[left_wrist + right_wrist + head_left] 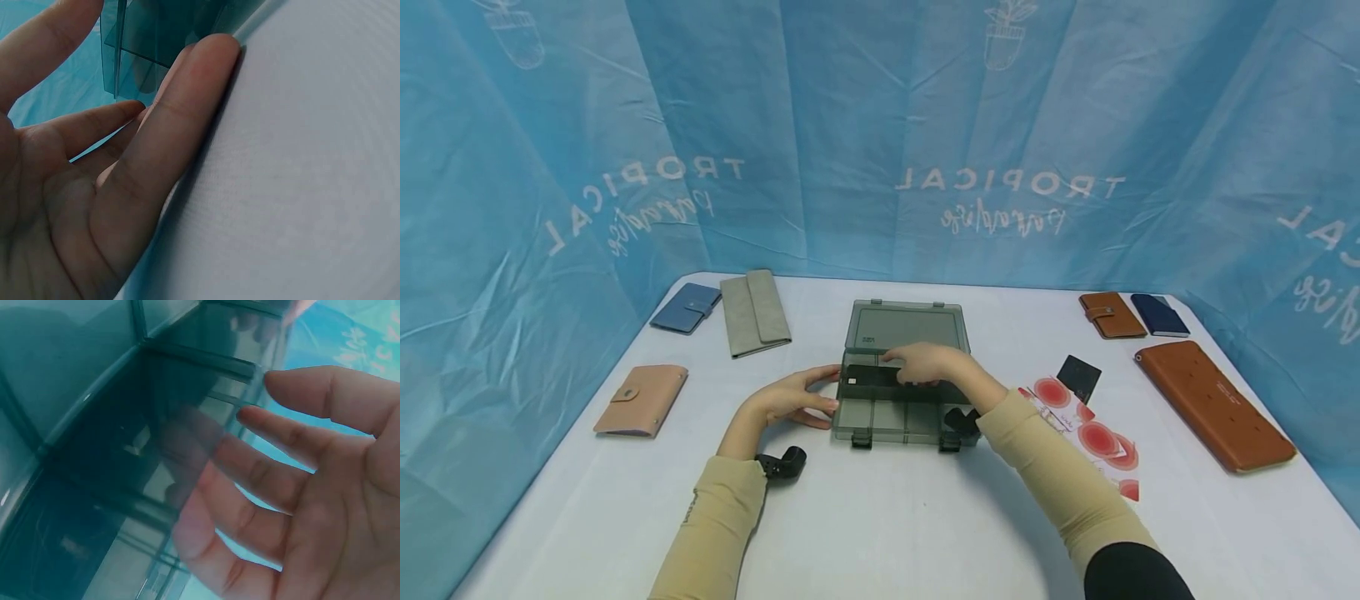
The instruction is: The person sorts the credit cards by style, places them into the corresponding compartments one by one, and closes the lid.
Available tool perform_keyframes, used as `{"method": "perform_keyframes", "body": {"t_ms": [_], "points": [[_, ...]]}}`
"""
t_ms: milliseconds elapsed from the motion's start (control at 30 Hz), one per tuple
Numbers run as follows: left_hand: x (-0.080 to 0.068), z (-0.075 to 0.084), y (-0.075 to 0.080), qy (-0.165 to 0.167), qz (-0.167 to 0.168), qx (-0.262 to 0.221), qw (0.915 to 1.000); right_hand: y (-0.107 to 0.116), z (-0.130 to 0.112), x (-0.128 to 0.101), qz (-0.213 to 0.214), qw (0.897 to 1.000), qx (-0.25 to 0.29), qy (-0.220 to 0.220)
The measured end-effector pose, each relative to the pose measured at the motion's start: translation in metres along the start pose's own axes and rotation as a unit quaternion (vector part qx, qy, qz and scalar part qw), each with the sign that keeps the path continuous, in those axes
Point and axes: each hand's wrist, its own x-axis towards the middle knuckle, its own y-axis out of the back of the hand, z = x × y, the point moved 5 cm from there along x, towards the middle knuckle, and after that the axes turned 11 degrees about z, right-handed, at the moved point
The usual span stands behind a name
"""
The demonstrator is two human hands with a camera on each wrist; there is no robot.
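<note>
Steadying clear box [904, 410] w/ left hand [790, 400], right hand [925, 363] over black card [874, 377]

- The black flat card [880, 377] in the open smoky translucent plastic compartment box [904, 400] is partly covered by the right hand [925, 363], so its right end is hidden.
- In the right wrist view the fingers [275, 425] lie behind the box's tinted wall and look blurred.
- The left wrist view cuts off the left hand [81, 187] at the picture's edges; only a corner of the box shows.
- Small print on the box lid is too small to read.
</note>
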Motion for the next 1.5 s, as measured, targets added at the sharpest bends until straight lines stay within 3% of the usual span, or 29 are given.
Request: {"method": "perform_keyframes", "body": {"t_ms": [233, 533, 600, 800, 933, 1133, 1267, 1500], "points": [[-0.001, -0.002, 0.002, -0.001, 0.0, 0.007, 1.0, 0.02, 0.027, -0.021, 0.099, 0.992, 0.08, 0.024], [-0.001, -0.004, 0.003, -0.001, -0.002, 0.005, 1.0, 0.041, 0.083, -0.054, 0.209, 0.957, 0.199, 0.005], [0.0, -0.005, 0.002, 0.001, -0.001, 0.003, 1.0, 0.044, 0.096, -0.06, 0.225, 0.952, 0.207, -0.007], [0.0, -0.006, 0.001, 0.002, 0.002, 0.003, 1.0, 0.059, 0.136, -0.08, 0.269, 0.948, 0.166, -0.043], [0.0, -0.005, 0.001, 0.002, -0.001, 0.003, 1.0, 0.062, 0.163, -0.094, 0.265, 0.946, 0.17, -0.08], [0.0, -0.006, 0.001, 0.001, -0.006, 0.004, 1.0, 0.055, 0.195, -0.107, 0.192, 0.952, 0.185, -0.152], [0.001, -0.006, 0.002, -0.001, -0.005, 0.008, 1.0, 0.053, 0.212, -0.111, 0.174, 0.948, 0.187, -0.189], [0.002, -0.004, 0.003, -0.004, -0.002, 0.009, 0.9999, 0.048, 0.229, -0.115, 0.157, 0.944, 0.123, -0.264]]}}
